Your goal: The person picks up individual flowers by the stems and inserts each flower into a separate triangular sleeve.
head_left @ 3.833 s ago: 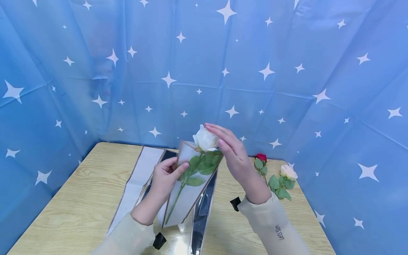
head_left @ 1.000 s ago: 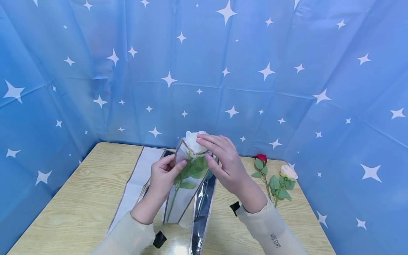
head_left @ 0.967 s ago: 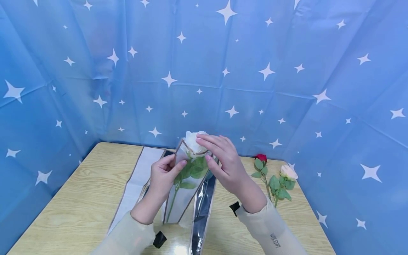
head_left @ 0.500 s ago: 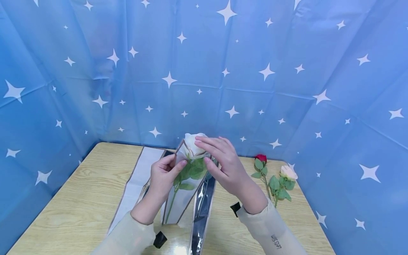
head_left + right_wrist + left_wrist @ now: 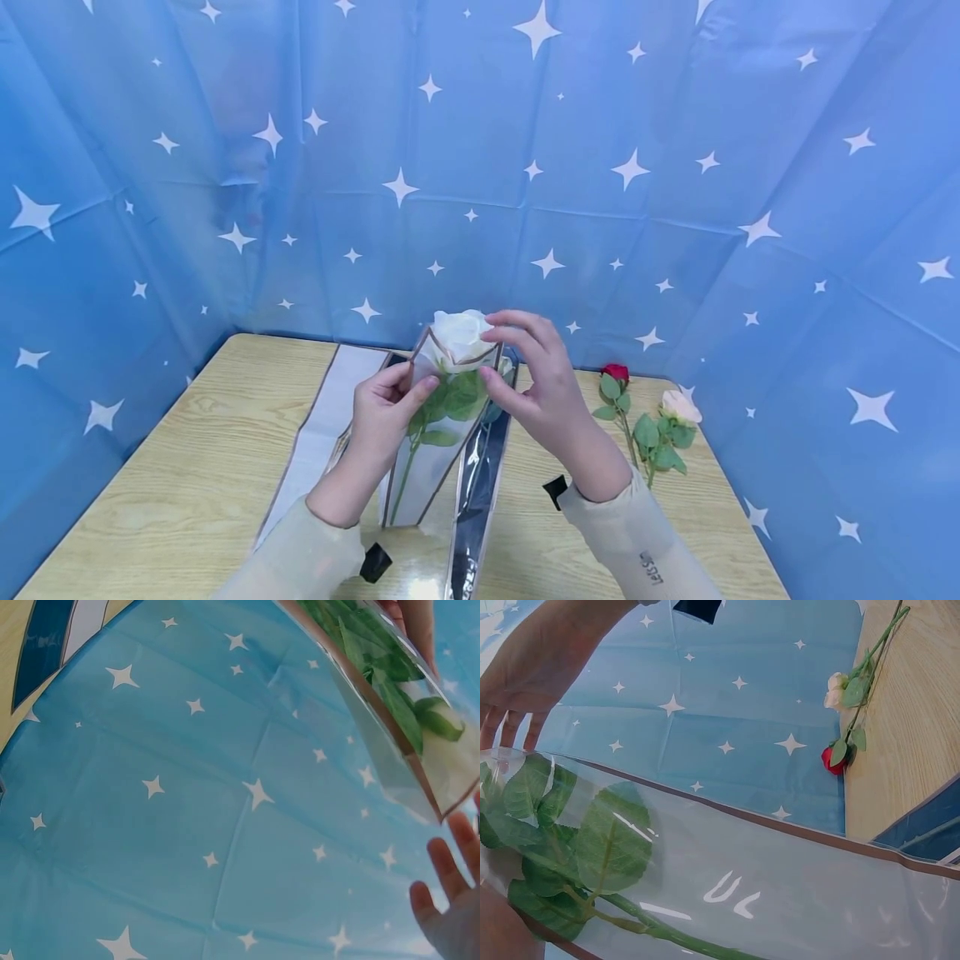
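A white rose (image 5: pixel 459 332) with green leaves (image 5: pixel 615 840) stands inside a clear-fronted flower sleeve (image 5: pixel 435 477) with brown edging, its bloom rising above the pointed top. My left hand (image 5: pixel 384 412) pinches the sleeve's left side, thumb in front, at leaf height. My right hand (image 5: pixel 551 400) is at the upper right of the sleeve, with bent, spread fingertips beside the bloom and the thumb lower down by the sleeve's edge. In the right wrist view, separated fingers (image 5: pixel 448 870) lie close to the sleeve's corner.
Beneath the held sleeve lies a dark sleeve (image 5: pixel 480 492), with a pale bloom (image 5: pixel 506 367) showing at its top. A white sleeve (image 5: pixel 330 408) is to the left. A red rose (image 5: pixel 615 372) and a pale pink rose (image 5: pixel 681 406) lie right on the wooden table (image 5: pixel 165 467). Starry blue cloth (image 5: pixel 480 150) hangs behind.
The bloom has sunk lower into the sleeve since the earliest frame. My right fingers have drawn back from over the bloom to its right side and bent. The left hand keeps its pinch.
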`<control>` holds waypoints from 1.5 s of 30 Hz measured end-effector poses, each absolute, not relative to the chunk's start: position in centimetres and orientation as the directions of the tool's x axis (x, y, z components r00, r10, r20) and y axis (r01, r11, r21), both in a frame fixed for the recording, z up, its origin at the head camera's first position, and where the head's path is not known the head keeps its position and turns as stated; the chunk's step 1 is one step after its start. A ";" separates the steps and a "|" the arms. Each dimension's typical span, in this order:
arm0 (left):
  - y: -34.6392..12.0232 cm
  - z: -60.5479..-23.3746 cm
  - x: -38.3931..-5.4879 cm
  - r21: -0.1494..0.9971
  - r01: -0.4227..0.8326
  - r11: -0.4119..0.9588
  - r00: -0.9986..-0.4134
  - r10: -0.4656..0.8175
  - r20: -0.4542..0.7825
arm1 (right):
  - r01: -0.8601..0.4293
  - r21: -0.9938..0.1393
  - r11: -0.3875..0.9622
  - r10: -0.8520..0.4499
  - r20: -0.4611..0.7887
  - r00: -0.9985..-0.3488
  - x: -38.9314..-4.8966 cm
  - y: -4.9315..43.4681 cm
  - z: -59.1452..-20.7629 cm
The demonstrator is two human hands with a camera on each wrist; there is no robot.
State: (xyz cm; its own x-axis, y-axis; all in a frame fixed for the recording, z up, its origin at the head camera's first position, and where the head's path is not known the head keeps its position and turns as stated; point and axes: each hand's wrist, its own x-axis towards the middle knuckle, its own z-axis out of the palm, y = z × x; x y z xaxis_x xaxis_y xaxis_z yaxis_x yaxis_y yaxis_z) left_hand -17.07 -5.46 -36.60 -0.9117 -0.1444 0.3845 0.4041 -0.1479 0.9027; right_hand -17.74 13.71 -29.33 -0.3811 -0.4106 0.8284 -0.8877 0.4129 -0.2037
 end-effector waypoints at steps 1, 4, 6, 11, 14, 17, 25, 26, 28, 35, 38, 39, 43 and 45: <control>-5.5 -36.6 -17.1 0.903 0.405 -0.143 -0.912 -0.141 0.386 | -0.895 -0.188 0.404 -0.419 0.832 -0.364 -17.8 13.6 -29.3; -5.5 -36.5 -17.0 0.903 0.407 -0.136 -0.911 -0.133 0.391 | -0.906 -0.151 0.395 -0.455 0.824 -0.336 -17.8 13.4 -29.1; -5.5 -36.5 -17.0 0.904 0.407 -0.132 -0.911 -0.130 0.392 | -0.908 -0.144 0.394 -0.477 0.812 -0.336 -17.8 13.2 -29.1; -5.4 -36.4 -17.0 0.904 0.409 -0.128 -0.910 -0.135 0.392 | -0.904 -0.150 0.401 -0.490 0.799 -0.350 -17.7 13.2 -29.2; -5.4 -36.4 -17.1 0.904 0.408 -0.123 -0.909 -0.139 0.392 | -0.909 -0.152 0.388 -0.494 0.798 -0.344 -17.7 13.2 -29.2; -5.5 -36.3 -17.1 0.907 0.404 -0.119 -0.911 -0.137 0.388 | -0.913 -0.152 0.378 -0.498 0.798 -0.339 -17.7 13.1 -29.1; -5.5 -35.9 -17.0 0.908 0.395 -0.138 -0.916 -0.138 0.377 | -0.917 -0.138 0.375 -0.495 0.806 -0.324 -17.6 13.1 -28.9; -5.5 -35.9 -17.0 0.907 0.396 -0.146 -0.916 -0.137 0.378 | -0.915 -0.142 0.378 -0.491 0.807 -0.328 -17.6 13.1 -28.9; -5.5 -35.8 -17.0 0.904 0.400 -0.154 -0.915 -0.134 0.382 | -0.909 -0.154 0.388 -0.483 0.806 -0.343 -17.6 13.1 -28.7; -5.5 -35.4 -16.8 0.897 0.423 -0.128 -0.905 -0.119 0.409 | -0.889 -0.178 0.421 -0.502 0.771 -0.392 -17.4 13.0 -28.2; -5.5 -35.2 -16.8 0.894 0.428 -0.131 -0.902 -0.124 0.413 | -0.885 -0.174 0.433 -0.516 0.757 -0.401 -17.3 12.8 -28.1; -5.5 -35.1 -16.8 0.893 0.427 -0.139 -0.902 -0.127 0.412 | -0.884 -0.172 0.435 -0.517 0.756 -0.402 -17.3 12.8 -28.1; -5.3 -34.8 -16.9 0.889 0.418 -0.189 -0.907 -0.138 0.398 | -0.884 -0.171 0.436 -0.518 0.756 -0.402 -17.4 12.8 -28.0; -5.2 -34.6 -16.9 0.886 0.414 -0.208 -0.909 -0.142 0.391 | -0.883 -0.169 0.437 -0.520 0.754 -0.402 -17.4 12.8 -27.9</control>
State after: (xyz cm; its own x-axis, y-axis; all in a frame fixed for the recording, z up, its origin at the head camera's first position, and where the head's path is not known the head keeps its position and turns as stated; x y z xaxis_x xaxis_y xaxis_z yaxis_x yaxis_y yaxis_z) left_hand -16.88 -5.25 -34.59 -0.9093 -0.1416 0.3912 0.4137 -0.2080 0.8863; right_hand -17.36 12.79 -27.89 -0.4019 -0.5198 0.7539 -0.8833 0.4372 -0.1694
